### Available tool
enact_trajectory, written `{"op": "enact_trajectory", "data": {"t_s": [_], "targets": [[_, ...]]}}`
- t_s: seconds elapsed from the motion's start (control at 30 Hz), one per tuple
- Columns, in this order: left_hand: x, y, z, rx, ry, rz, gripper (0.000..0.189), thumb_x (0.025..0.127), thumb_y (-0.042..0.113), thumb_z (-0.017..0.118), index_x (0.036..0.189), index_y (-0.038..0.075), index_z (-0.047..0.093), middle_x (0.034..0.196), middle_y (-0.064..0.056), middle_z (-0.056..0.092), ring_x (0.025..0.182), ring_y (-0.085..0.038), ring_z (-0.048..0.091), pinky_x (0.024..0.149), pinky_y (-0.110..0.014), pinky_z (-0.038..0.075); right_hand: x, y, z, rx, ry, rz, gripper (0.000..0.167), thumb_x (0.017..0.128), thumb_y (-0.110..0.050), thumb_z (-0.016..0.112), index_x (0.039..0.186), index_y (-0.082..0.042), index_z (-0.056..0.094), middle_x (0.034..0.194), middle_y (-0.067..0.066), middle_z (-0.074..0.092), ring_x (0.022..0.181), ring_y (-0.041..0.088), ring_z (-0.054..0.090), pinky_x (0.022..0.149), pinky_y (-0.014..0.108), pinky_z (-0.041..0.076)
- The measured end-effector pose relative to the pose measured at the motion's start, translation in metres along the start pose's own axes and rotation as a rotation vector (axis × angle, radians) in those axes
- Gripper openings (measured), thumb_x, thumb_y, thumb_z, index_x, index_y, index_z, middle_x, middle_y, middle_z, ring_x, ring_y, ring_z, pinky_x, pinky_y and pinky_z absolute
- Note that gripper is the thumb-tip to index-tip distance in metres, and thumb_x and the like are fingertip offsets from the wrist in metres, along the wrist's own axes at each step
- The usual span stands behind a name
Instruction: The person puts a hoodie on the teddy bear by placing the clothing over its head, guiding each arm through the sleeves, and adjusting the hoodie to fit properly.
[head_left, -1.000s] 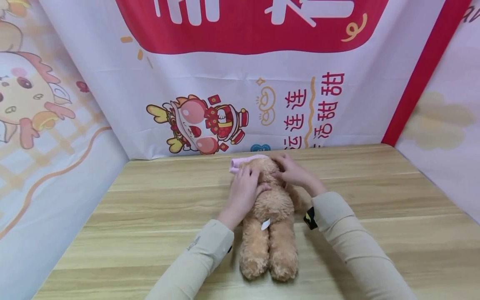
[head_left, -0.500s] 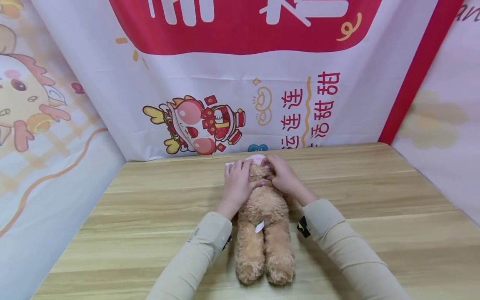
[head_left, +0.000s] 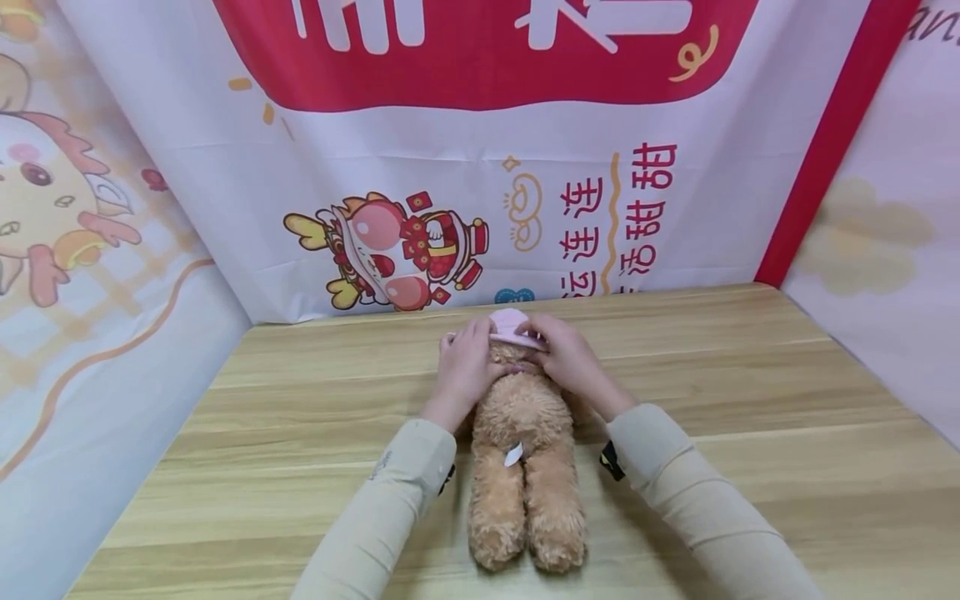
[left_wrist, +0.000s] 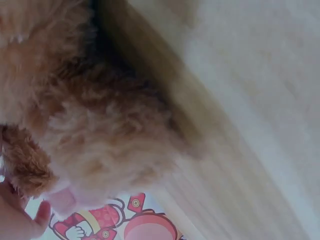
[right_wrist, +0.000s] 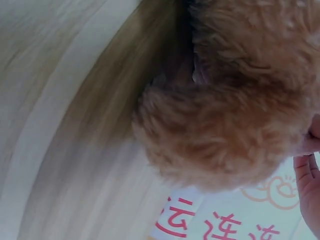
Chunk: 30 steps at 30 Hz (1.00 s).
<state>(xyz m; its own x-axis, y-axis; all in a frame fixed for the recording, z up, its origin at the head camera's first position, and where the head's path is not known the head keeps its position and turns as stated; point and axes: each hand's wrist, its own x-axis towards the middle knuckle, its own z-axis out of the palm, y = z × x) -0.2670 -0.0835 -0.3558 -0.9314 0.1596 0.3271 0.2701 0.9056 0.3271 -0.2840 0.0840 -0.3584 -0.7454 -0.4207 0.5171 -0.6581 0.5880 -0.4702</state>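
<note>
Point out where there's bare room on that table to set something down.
The table has two broad bare patches: left of the left sleeve and right of the right sleeve, both running back to the banner. The middle is crowded: the toy lies there, with left hand and right hand at its pink hat.

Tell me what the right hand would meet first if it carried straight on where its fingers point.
The pink hat-like piece, most likely: the right hand seems to have fingertips at its edge, though depth is unclear.

Wood-grain table (head_left: 720,400), white-and-red banner (head_left: 465,133) behind it, sideways cartoon figure (head_left: 387,250) and red lettering (head_left: 582,200) printed there, patterned sheet (head_left: 105,225) at left
</note>
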Motion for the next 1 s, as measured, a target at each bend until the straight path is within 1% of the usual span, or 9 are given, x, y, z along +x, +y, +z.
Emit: {"op": "enact_trajectory", "data": {"t_s": [0.17, 0.33, 0.5, 0.57, 0.7, 0.77, 0.9, 0.93, 1.0], "targets": [[-0.003, 0.002, 0.003, 0.021, 0.09, -0.004, 0.057, 0.073, 0.036, 0.081, 0.117, 0.013, 0.053, 0.119, -0.009, 0.063, 0.11, -0.028, 0.059, 0.09, -0.046, 0.038, -0.005, -0.005, -0.007, 0.02, 0.006, -0.007, 0.018, 0.078, 0.001, 0.072, 0.096, -0.001, 0.072, 0.095, 0.015, 0.069, 0.091, 0.03, 0.066, 0.086, 0.041, 0.054], [-0.004, 0.003, 0.007, 0.058, 0.137, 0.005, 0.041, 0.077, 0.028, 0.078, 0.109, 0.016, 0.056, 0.11, -0.007, 0.067, 0.1, -0.029, 0.061, 0.085, -0.045, 0.038, -0.015, -0.007, -0.012, 0.077, -0.024, -0.04, 0.012, 0.077, 0.001, 0.073, 0.088, -0.001, 0.074, 0.089, 0.015, 0.072, 0.086, 0.029, 0.068, 0.081, 0.039, 0.056], [-0.004, 0.004, 0.009, 0.096, 0.164, 0.023, 0.029, 0.077, 0.016, 0.075, 0.1, 0.015, 0.058, 0.1, -0.008, 0.066, 0.093, -0.028, 0.06, 0.082, -0.042, 0.04, -0.024, -0.006, -0.014, 0.118, -0.051, -0.072, 0.013, 0.075, 0.004, 0.073, 0.087, 0.001, 0.074, 0.091, 0.016, 0.073, 0.091, 0.031, 0.069, 0.084, 0.041, 0.055], [-0.004, 0.004, 0.01, 0.101, 0.178, 0.04, 0.026, 0.076, 0.014, 0.075, 0.096, 0.014, 0.059, 0.1, -0.009, 0.063, 0.093, -0.029, 0.059, 0.081, -0.042, 0.04, -0.026, -0.005, -0.014, 0.118, -0.073, -0.062, 0.014, 0.077, 0.003, 0.072, 0.09, 0.001, 0.073, 0.094, 0.016, 0.073, 0.094, 0.032, 0.068, 0.085, 0.041, 0.055], [-0.004, 0.001, 0.011, 0.089, 0.187, 0.084, 0.026, 0.075, 0.017, 0.077, 0.092, 0.012, 0.058, 0.106, -0.009, 0.062, 0.098, -0.029, 0.059, 0.083, -0.043, 0.041, -0.027, -0.005, -0.015, 0.109, -0.13, 0.022, 0.013, 0.087, -0.007, 0.066, 0.097, -0.001, 0.072, 0.101, 0.016, 0.069, 0.095, 0.03, 0.065, 0.085, 0.043, 0.053], [-0.003, -0.001, 0.011, 0.068, 0.16, 0.107, 0.031, 0.074, 0.021, 0.078, 0.095, 0.011, 0.057, 0.109, -0.008, 0.063, 0.102, -0.028, 0.06, 0.086, -0.044, 0.041, -0.026, -0.005, -0.016, 0.112, -0.144, 0.087, 0.014, 0.091, -0.008, 0.061, 0.099, -0.002, 0.07, 0.102, 0.017, 0.065, 0.094, 0.029, 0.062, 0.083, 0.043, 0.051], [0.004, -0.007, 0.003, -0.026, -0.015, 0.141, 0.042, 0.077, 0.026, 0.079, 0.107, 0.011, 0.055, 0.114, -0.008, 0.063, 0.11, -0.027, 0.059, 0.097, -0.047, 0.038, -0.019, -0.005, -0.015, 0.101, -0.147, 0.213, 0.013, 0.09, -0.006, 0.062, 0.1, 0.001, 0.062, 0.1, 0.018, 0.056, 0.09, 0.028, 0.058, 0.079, 0.04, 0.051], [0.006, -0.009, -0.001, -0.053, -0.062, 0.158, 0.043, 0.077, 0.026, 0.078, 0.11, 0.01, 0.055, 0.117, -0.009, 0.063, 0.112, -0.026, 0.059, 0.099, -0.048, 0.037, -0.016, -0.005, -0.014, 0.092, -0.149, 0.241, 0.016, 0.088, -0.006, 0.064, 0.102, 0.002, 0.059, 0.1, 0.018, 0.055, 0.089, 0.027, 0.058, 0.079, 0.04, 0.051], [0.009, -0.013, -0.009, -0.128, -0.16, 0.17, 0.047, 0.078, 0.028, 0.078, 0.115, 0.009, 0.056, 0.12, -0.01, 0.063, 0.116, -0.026, 0.058, 0.103, -0.049, 0.038, -0.011, -0.005, -0.012, 0.062, -0.154, 0.27, 0.033, 0.085, -0.007, 0.069, 0.113, 0.002, 0.055, 0.102, 0.018, 0.055, 0.09, 0.027, 0.056, 0.079, 0.04, 0.05]]}}
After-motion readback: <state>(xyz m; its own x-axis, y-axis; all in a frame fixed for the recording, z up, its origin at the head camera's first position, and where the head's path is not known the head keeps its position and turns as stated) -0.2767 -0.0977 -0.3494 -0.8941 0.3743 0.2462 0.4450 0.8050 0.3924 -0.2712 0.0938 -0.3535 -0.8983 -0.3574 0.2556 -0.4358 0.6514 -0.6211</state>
